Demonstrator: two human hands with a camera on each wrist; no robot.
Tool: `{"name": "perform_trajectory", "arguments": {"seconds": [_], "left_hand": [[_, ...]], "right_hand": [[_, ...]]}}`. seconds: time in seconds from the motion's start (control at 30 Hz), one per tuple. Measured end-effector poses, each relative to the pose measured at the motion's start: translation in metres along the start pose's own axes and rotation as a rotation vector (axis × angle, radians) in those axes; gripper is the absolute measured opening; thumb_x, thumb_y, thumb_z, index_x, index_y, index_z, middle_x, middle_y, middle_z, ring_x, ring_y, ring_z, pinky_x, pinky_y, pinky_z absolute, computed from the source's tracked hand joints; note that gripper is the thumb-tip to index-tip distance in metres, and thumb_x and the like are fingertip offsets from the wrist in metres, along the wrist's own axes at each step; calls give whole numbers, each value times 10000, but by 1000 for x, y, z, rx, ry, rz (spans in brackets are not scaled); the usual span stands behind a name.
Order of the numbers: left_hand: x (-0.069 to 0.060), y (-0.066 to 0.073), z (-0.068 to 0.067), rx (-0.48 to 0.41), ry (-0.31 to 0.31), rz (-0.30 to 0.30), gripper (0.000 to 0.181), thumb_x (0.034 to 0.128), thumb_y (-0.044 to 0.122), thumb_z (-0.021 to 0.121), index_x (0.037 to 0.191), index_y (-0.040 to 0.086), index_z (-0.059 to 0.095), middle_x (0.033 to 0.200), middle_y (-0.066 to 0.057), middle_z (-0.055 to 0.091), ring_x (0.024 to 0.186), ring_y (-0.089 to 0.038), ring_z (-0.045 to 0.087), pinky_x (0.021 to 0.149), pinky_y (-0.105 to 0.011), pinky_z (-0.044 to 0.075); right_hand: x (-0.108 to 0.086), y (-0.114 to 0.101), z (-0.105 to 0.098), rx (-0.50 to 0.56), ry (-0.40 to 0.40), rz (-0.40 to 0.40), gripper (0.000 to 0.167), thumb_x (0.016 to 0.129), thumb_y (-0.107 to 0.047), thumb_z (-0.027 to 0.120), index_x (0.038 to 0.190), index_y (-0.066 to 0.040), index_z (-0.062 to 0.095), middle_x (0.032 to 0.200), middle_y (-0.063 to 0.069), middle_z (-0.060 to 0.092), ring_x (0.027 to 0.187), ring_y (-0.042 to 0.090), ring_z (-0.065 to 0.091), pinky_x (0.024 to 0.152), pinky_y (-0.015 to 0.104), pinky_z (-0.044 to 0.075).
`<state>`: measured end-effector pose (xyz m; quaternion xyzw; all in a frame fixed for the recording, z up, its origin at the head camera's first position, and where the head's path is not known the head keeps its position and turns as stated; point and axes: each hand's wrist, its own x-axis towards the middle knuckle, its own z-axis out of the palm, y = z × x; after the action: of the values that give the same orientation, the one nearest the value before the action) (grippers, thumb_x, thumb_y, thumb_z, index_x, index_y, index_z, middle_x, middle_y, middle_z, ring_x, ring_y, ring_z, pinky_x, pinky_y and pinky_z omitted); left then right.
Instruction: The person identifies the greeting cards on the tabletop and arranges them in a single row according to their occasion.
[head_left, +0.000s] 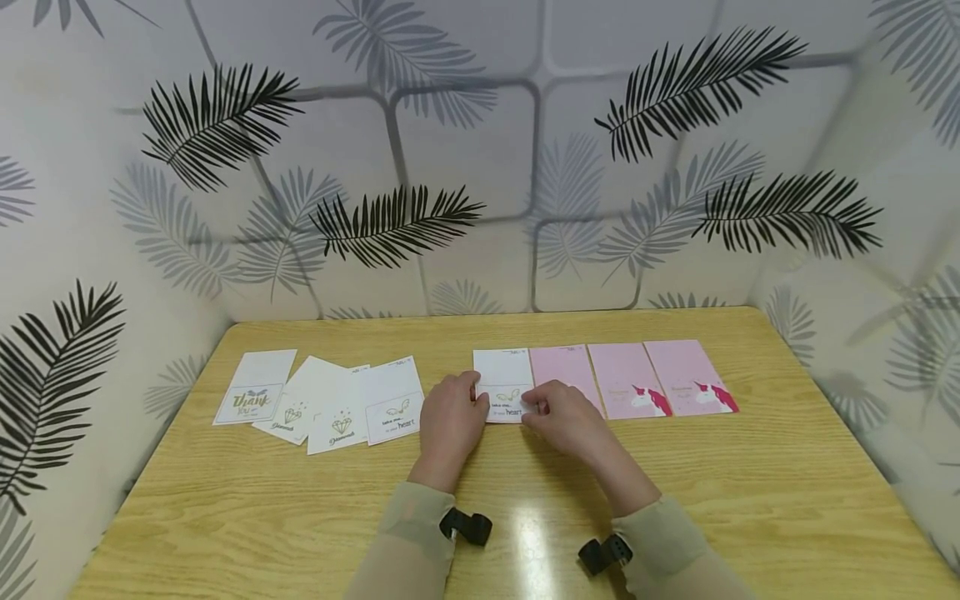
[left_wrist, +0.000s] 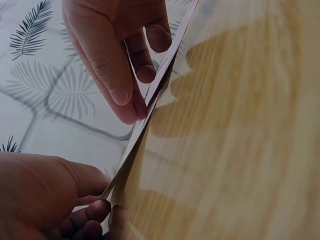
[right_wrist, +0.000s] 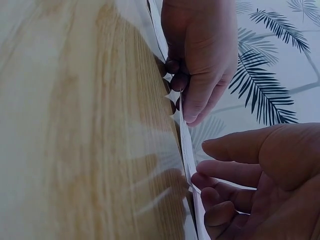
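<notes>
A white folded card (head_left: 507,400) with gold wings and "heart" lettering lies between the two hands, at the left end of the right-hand row. My left hand (head_left: 453,419) pinches its left edge between thumb and finger; in the left wrist view that edge is lifted slightly off the table. Fingertips of my right hand (head_left: 566,419) touch the card's right side, with the thumb (right_wrist: 235,146) held apart from them. Part of the neighbouring pink card (head_left: 566,375) is hidden behind the right hand.
Two pink unicorn cards (head_left: 626,379) continue the row to the right. On the left lie a "Thank you" card (head_left: 258,387), two diamond cards (head_left: 337,417) and another wings card (head_left: 393,404), partly overlapping. A leaf-patterned wall (head_left: 480,267) borders the wooden table (head_left: 262,517).
</notes>
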<state>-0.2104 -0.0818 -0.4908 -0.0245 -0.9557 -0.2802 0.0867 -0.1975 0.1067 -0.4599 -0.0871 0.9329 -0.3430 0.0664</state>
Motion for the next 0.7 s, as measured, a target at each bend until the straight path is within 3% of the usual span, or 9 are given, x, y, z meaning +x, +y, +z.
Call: {"name": "perform_trajectory", "arguments": {"seconds": [0.23,0.7], "left_hand": [[-1,-1,4,72,8,7,329,1017,195,797,1313,52,784,1140,-162,737,1041,-361,708,896,-514,570],[-1,0,4,77,-6,-4,340,1026,199,795,1337,63,778,1202,-168,738,1095,-373,710,931,-520,574]], "right_hand": [[0,1,0,10,-7,10,348,977,-99,783,1310,1,792,861,21,611,805,193,534,715,337,404],[1,0,-1,23,-18,10,351,984,-91,774,1318,14,784,862,30,615,813,195,535,724,339,407]]}}
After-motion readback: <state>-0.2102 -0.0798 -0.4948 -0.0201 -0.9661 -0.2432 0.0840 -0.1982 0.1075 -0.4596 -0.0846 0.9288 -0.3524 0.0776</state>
